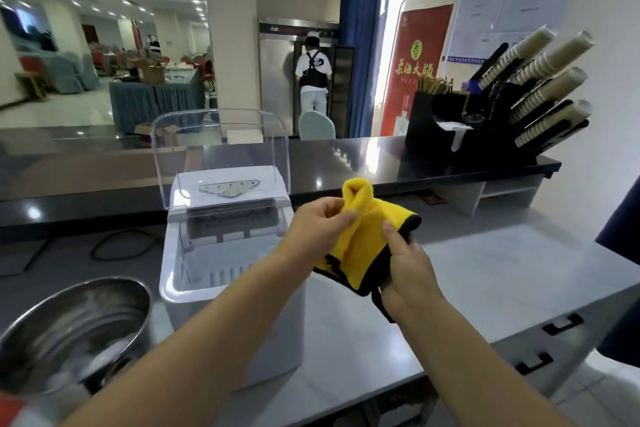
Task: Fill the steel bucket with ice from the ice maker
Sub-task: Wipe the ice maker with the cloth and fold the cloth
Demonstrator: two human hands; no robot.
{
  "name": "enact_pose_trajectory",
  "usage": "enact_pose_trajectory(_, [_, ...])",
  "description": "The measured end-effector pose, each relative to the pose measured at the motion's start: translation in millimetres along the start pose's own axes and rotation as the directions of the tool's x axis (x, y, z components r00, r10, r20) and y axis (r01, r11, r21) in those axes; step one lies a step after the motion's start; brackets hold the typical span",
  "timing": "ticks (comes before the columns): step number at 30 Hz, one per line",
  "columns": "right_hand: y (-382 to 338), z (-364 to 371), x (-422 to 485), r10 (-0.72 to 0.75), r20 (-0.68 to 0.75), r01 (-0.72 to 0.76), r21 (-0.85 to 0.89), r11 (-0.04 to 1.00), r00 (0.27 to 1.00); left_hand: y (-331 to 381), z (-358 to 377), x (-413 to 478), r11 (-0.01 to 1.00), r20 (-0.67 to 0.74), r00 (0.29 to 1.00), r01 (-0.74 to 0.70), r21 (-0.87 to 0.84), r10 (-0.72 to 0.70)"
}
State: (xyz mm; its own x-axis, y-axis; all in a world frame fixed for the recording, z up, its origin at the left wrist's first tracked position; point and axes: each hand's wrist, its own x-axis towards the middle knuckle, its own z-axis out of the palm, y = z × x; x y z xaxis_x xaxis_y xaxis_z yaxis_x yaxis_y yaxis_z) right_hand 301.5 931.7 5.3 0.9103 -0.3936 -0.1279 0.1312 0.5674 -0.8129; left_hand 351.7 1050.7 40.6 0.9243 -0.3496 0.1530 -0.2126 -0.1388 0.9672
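A white ice maker (pixel 194 288) stands on the counter with its clear lid (pixel 221 146) swung up and its basket exposed. The steel bucket (pixel 69 329) sits at the lower left, with ice visible at its bottom. My left hand (pixel 322 218) and my right hand (pixel 408 267) both hold a yellow cloth with black edging (pixel 367 246) in the air, just right of the ice maker. The left hand pinches the cloth's upper fold; the right hand grips its lower right part.
A raised dark bar ledge (pixel 346 163) runs behind the grey counter (pixel 485 274). A black organizer with stacked paper cups (pixel 540 87) stands at the back right. A black cable (pixel 114 246) lies left of the ice maker. A person (pixel 313 73) stands far back at a fridge.
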Motion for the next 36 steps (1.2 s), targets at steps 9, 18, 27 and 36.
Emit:
enact_pose_trajectory(9, [28,68,11,-0.314,-0.001,0.294,-0.351,0.889,0.949,-2,-56,-5,0.942,0.175,0.980,0.148,-0.300,-0.098])
enact_pose_trajectory(18, [37,143,38,-0.459,-0.010,0.411,-0.431,0.804,0.888,-22,-185,36,0.941,-0.657,0.710,-0.339,-0.005,0.252])
enact_pose_trajectory(27, [67,206,77,-0.635,-0.140,0.478,-0.541,0.692,0.760,-39,-266,93,0.954,-0.217,0.971,-0.160,-0.255,0.105])
enact_pose_trajectory(36, [106,243,91,-0.720,-0.197,0.492,-0.609,0.622,0.665,-51,-273,108,0.936,-0.058,0.985,-0.175,-0.305,0.165])
